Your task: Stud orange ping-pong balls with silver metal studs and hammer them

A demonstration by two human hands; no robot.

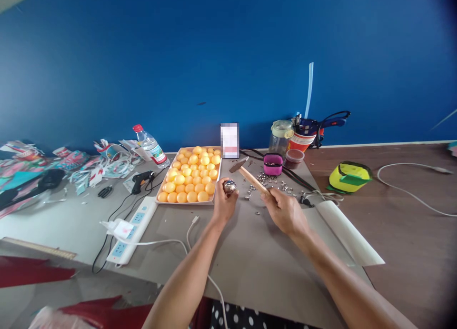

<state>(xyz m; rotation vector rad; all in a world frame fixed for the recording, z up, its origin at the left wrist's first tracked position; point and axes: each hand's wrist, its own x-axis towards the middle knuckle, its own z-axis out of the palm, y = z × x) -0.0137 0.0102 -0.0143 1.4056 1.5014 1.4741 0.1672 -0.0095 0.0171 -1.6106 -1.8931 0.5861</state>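
My left hand is closed around a shiny silver ball, whose lower part is hidden by the fingers. A hammer with a pale wooden handle is gripped near its end by my right hand. Its dark metal head is raised up and to the right of the silver ball, apart from it. Small shiny metal pieces lie scattered on the grey table beyond the hammer handle. Behind them sits a small purple container with little bits inside. Left of my left hand, a shallow box holds several orange balls.
A white power strip and white cable lie at front left, near a glue gun. A water bottle leans at the wall. A clear jar and red-lidded tub stand at back right, beside a yellow tape roll.
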